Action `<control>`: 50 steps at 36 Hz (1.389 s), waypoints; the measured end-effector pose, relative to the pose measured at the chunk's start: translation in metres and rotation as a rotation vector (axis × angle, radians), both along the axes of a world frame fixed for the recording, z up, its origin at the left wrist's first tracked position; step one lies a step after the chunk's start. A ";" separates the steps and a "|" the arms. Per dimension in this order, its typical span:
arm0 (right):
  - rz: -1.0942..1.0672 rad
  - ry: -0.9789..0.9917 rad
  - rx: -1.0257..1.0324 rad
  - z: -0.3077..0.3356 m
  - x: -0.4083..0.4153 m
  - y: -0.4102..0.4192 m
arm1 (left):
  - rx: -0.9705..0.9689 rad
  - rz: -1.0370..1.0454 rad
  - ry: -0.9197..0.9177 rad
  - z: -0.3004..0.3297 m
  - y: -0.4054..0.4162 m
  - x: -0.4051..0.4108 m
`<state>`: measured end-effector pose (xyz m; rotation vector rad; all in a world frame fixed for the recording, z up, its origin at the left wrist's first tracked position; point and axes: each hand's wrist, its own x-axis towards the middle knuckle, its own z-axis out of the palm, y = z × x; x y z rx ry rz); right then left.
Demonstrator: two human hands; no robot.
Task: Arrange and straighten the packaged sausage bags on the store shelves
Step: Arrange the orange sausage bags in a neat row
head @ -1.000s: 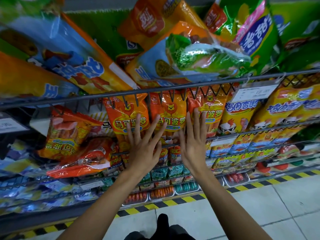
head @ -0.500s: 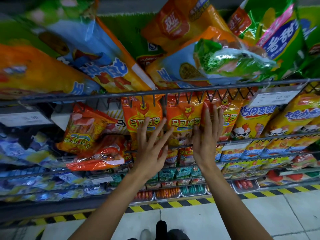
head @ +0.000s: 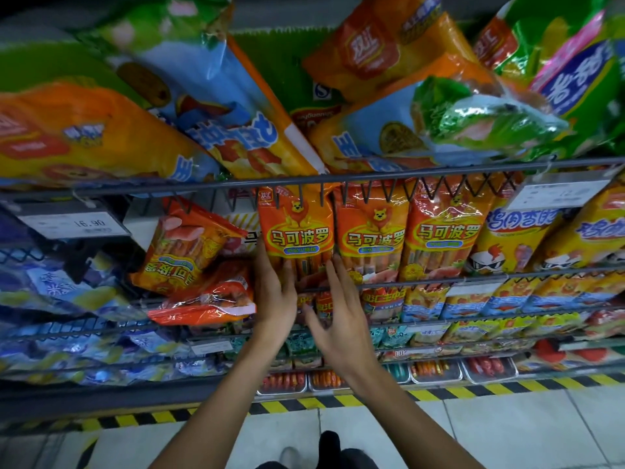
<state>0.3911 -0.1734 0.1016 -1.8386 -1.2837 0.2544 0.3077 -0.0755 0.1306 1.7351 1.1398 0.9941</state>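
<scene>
A: On the left of the second shelf, what is not yet in order?

B: Two orange sausage bags. One tilted bag (head: pixel 189 247) leans to the side, and another fallen bag (head: pixel 206 301) lies flat below it, by the wire rail (head: pixel 439 282). I judge these are the work that is left.

A: And the middle?

B: There the left hand (head: pixel 275 292) and the right hand (head: pixel 338 319) are both at the first upright bag (head: pixel 296 231). The left one is open with fingers straight and lies along the bag's left edge. The right one is also open, fingers spread, touching near the bag's lower right corner. Neither hand closes around anything; they seem to press the bag straight.

A: To the right?

B: Two more orange bags (head: pixel 406 235) stand upright side by side, then the yellow bags (head: pixel 517 238) in a row. That part looks already tidy.
</scene>
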 end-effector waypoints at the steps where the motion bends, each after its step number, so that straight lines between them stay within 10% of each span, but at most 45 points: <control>1: -0.013 0.024 0.001 0.001 -0.001 0.000 | -0.019 0.020 -0.014 0.002 0.002 0.002; 20: -0.092 -0.278 0.109 -0.007 0.018 0.006 | 0.086 0.022 0.060 -0.006 0.008 0.008; 29: -0.051 -0.436 0.066 -0.018 0.045 0.005 | 0.705 -0.245 0.409 -0.033 0.000 0.000; 42: -0.019 -0.269 0.221 -0.010 0.049 0.000 | 0.651 -0.344 0.421 -0.015 -0.009 -0.019; 50: 0.227 -0.039 0.203 -0.006 0.019 -0.005 | 0.268 -0.224 0.396 -0.044 -0.046 -0.108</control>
